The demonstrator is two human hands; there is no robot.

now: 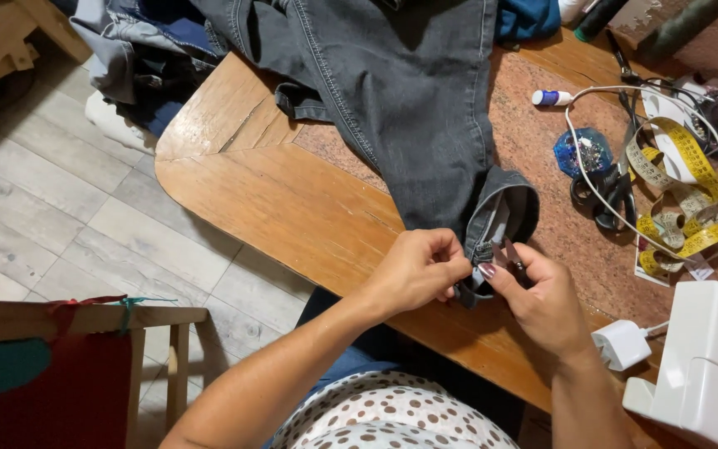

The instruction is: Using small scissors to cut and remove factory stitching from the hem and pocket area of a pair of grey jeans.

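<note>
Hands: I see my left hand pinching the turned-up hem of the jeans, fingers closed on the folded cloth. My right hand is closed around a small metal tool, its tip at the hem; the tool is too small for me to tell its kind. The two hands almost touch, at the near edge of the surface.

Jeans: grey denim, spread from the far edge down the middle of the surface, one leg running toward me with its cuff rolled and open at the end.

To my right, on the reddish inlay of the surface:
- scissors, black handles, lying flat;
- tape measure, yellow, in loose loops, just beside the scissors;
- blue dish holding small shiny items, near the scissors;
- white cable, running across the scissors to a white plug near my right wrist;
- small white tube with a blue cap, farther back;
- white machine, at the near right corner.

Left: more folded clothes hang off the far corner over the pale plank floor. A wooden chair with red fabric stands near left.
</note>
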